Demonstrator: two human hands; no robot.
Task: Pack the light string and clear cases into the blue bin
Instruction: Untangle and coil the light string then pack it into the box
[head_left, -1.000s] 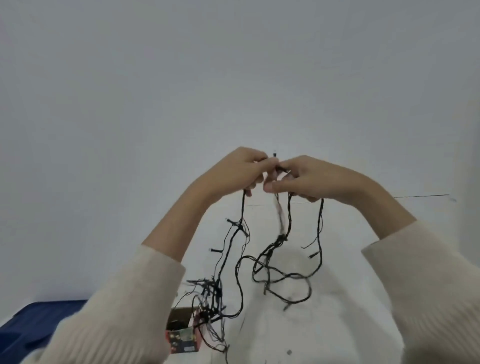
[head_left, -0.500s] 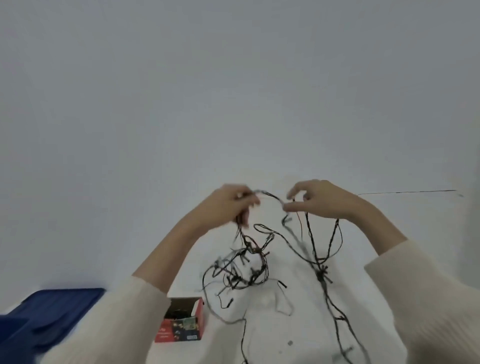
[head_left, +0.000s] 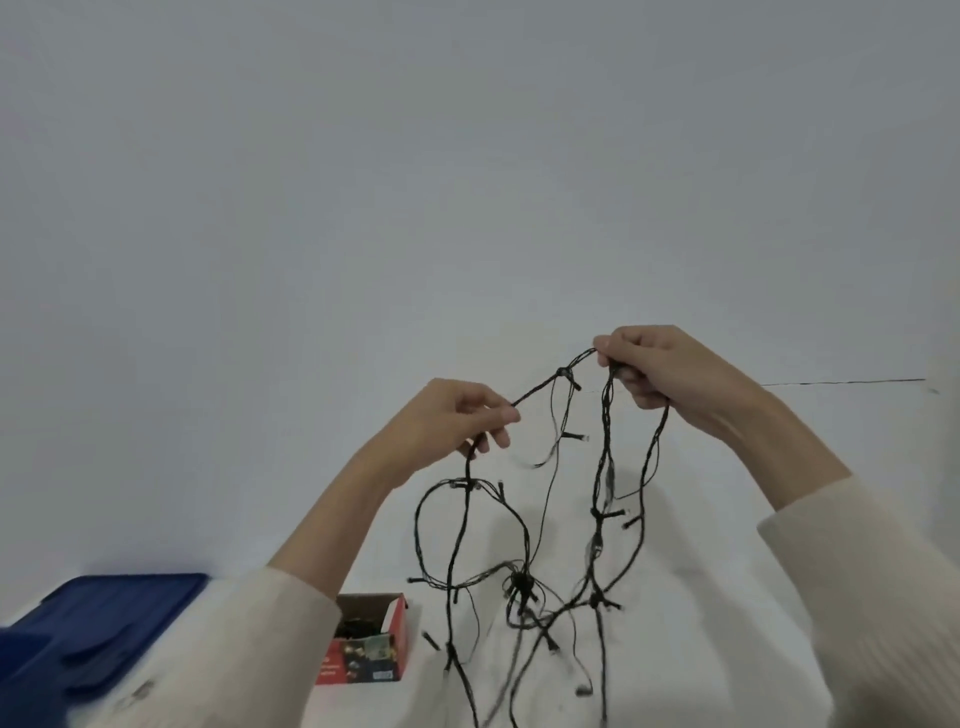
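A dark light string (head_left: 522, 582) with small bulbs hangs in tangled loops between my two raised hands, above a white table (head_left: 701, 597). My left hand (head_left: 447, 421) pinches one strand at its lower left end. Higher and to the right, my right hand (head_left: 660, 371) grips several strands together. A short taut stretch runs between the two hands. The loops trail down past the frame's lower edge. The blue bin (head_left: 78, 639) shows at the lower left, partly cut off. No clear cases are in view.
A small open red cardboard box (head_left: 369, 647) with dark contents stands on the table between the blue bin and the hanging string. A plain pale wall fills the upper half. A thin dark line (head_left: 841, 383) runs along the table's far right.
My hands have come down from the high joined pinch and drawn apart. The right hand has since risen and moved right, pulling the string longer; the loops hang more spread out.
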